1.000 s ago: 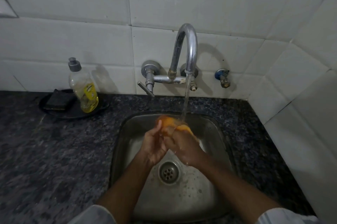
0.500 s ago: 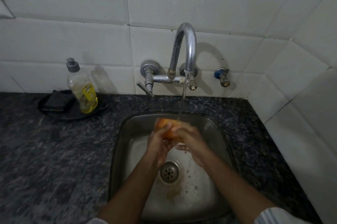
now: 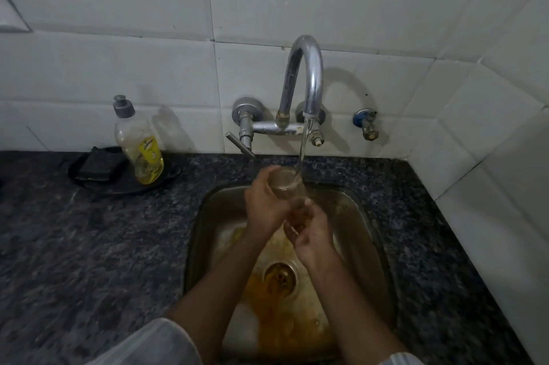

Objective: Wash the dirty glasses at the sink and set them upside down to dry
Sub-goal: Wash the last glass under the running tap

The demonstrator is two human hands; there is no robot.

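Rinsing a glass under the running tap.

I am seeing the glass (image 3: 284,183) tilted above the sink (image 3: 361,216), water from the faucet (image 3: 306,79) running into its mouth. The left hand (image 3: 264,204) is gripping its side; the right hand (image 3: 312,231) is curling fingers around its base. Orange residue is pooling near the drain (image 3: 279,277). A soap bottle (image 3: 139,144) is standing on the counter (image 3: 89,245).
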